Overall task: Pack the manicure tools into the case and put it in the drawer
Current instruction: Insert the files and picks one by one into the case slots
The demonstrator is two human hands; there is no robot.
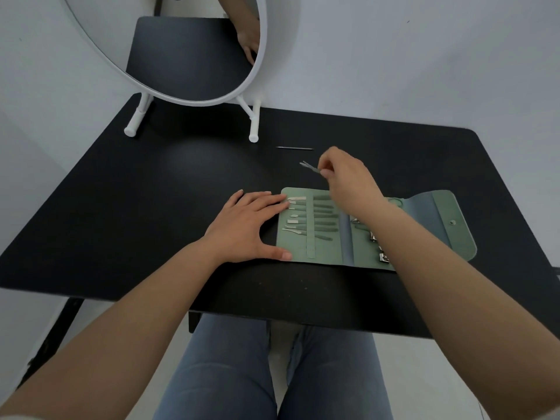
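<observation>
A green manicure case [430, 234] lies unfolded on the black table [151, 207], with several green-handled tools tucked under its strap [309, 225] on the left panel. My left hand [247, 227] rests flat on the table, fingers straight and touching the case's left edge. My right hand [348, 180] hovers above the case's far edge and pinches a small green-handled tool [310, 167] lifted off the table. A thin dark pointed tool [294, 148] lies loose on the table beyond it. My right forearm hides part of the metal clippers [383, 257] in the case's middle panel.
A round white-framed mirror [194, 56] stands on two white feet at the table's back left. White walls close in behind and on the left. My knees in jeans [272, 374] sit under the table's front edge. No drawer is in view.
</observation>
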